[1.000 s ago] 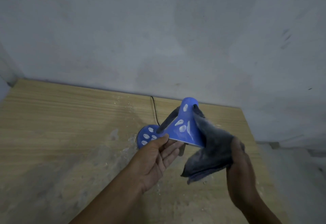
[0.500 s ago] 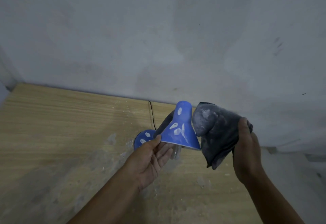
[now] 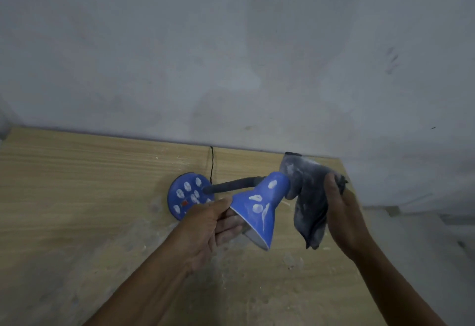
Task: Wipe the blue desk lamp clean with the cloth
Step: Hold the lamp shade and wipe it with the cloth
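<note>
- Since a second ago the cloth [image 3: 307, 197] has come off the shade's side and swung out to the right, and the lamp's shade [image 3: 259, 206] now tips further over, mouth facing near and down.
- Left hand [image 3: 205, 225] grips the shade's near-left rim, thumb on top and fingers [image 3: 230, 225] curled underneath, so the head is steadied.
- Right hand [image 3: 339, 210] pinches the dusty grey cloth, thumb in front; its upper bunch touches the narrow top of the shade and the rest hangs free below.
- Blue desk lamp [image 3: 259, 206] sits on the worktop [image 3: 77, 197] towards the far edge, round base [image 3: 189, 198] flat, dark neck [image 3: 231, 185] bent right.
- I'd call this mid-wipe: white smears show plainly on both shade and base, so plenty is left.
- Next move likely calls for pressing the cloth down the shade's outer face while the left hand holds firm, then shifting to the base.
- A thin black cord [image 3: 211, 164] runs from the base to the far wall [image 3: 231, 56]; pale dust litters the worktop.
- Possible snags: the left hand covers part of the rim, and the bendy neck may give under pressure.
</note>
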Available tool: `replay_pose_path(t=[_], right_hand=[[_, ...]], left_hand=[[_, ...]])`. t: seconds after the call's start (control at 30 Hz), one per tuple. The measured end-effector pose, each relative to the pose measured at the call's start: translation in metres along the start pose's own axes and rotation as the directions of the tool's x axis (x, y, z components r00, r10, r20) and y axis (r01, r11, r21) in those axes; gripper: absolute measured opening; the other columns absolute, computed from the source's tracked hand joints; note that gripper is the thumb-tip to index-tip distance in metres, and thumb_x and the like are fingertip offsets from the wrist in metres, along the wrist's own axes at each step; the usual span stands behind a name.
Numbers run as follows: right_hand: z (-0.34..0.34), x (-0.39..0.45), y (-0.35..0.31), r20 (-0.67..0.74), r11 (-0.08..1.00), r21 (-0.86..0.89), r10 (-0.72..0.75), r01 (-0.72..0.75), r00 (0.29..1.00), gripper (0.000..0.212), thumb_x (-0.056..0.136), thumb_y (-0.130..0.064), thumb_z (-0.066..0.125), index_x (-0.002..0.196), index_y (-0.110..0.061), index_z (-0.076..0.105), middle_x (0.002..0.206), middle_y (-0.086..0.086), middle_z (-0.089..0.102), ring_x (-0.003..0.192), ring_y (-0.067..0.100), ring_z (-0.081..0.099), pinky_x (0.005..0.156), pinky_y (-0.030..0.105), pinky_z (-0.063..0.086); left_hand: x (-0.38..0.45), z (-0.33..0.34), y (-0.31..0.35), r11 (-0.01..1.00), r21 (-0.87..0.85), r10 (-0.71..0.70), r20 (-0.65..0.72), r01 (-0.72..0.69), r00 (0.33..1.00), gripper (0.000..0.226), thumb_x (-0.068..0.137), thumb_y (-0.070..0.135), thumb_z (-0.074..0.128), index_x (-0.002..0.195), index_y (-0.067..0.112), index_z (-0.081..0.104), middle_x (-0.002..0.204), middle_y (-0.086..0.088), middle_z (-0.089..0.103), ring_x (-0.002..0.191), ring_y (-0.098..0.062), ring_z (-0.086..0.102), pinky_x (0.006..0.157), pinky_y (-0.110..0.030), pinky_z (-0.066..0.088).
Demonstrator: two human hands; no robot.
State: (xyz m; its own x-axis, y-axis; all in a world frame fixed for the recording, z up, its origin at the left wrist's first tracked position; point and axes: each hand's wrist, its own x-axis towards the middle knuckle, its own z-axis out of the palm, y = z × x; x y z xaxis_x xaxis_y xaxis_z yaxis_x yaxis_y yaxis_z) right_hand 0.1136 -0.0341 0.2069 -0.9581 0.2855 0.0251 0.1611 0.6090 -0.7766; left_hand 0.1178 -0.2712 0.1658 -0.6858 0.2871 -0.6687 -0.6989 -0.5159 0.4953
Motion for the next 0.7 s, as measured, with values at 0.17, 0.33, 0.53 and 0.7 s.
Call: replay_pose_path(t=[0.17,0.33,0.53,0.7], right_hand=[[0.021,-0.006,0.021,0.183,0.998,-0.050,-0.035,0.045,0.982,0.046,0.098,-0.049,0.033,0.089,-0.019,0.068,0.081,0.006,0.073,0.074,0.009,0.068,0.065,0.032,0.053],[0.032,-0.008,0.019,0.179,0.966,-0.133,-0.198,0.223,0.964,0.021,0.101,-0.041,0.035,0.101,-0.047,0.054,0.095,-0.023,0.063,0.088,-0.011,0.059,0.068,0.003,0.041],[0.035,-0.004,0.015,0.267,0.844,-0.267,-0.400,0.466,0.877,0.039,0.100,-0.041,0.033,0.129,-0.025,0.054,0.120,-0.009,0.058,0.113,0.007,0.051,0.096,0.024,0.042],[0.044,-0.004,0.005,0.327,0.710,-0.330,-0.533,0.622,0.781,0.040,0.100,-0.028,0.037,0.131,-0.015,0.057,0.129,-0.004,0.059,0.127,0.012,0.044,0.113,0.024,0.027]], left_hand=[[-0.005,-0.002,0.000,0.996,0.076,-0.039,-0.007,0.040,0.999,0.022,0.100,0.017,0.056,0.113,0.002,0.065,0.079,-0.010,0.077,0.060,-0.015,0.074,0.054,-0.029,0.062],[-0.006,-0.007,0.000,0.993,0.108,-0.053,-0.011,0.054,0.999,0.033,0.101,0.018,0.056,0.131,0.007,0.061,0.094,-0.013,0.079,0.066,-0.017,0.076,0.062,-0.032,0.063],[-0.006,-0.016,0.001,0.996,0.085,-0.037,-0.003,0.037,0.999,0.029,0.100,0.017,0.057,0.125,0.005,0.064,0.098,-0.016,0.078,0.071,-0.019,0.076,0.070,-0.036,0.063],[-0.006,-0.019,0.003,0.999,0.039,-0.011,-0.017,0.011,1.000,0.023,0.099,0.015,0.057,0.111,-0.001,0.068,0.090,-0.017,0.078,0.067,-0.019,0.076,0.059,-0.033,0.063]])
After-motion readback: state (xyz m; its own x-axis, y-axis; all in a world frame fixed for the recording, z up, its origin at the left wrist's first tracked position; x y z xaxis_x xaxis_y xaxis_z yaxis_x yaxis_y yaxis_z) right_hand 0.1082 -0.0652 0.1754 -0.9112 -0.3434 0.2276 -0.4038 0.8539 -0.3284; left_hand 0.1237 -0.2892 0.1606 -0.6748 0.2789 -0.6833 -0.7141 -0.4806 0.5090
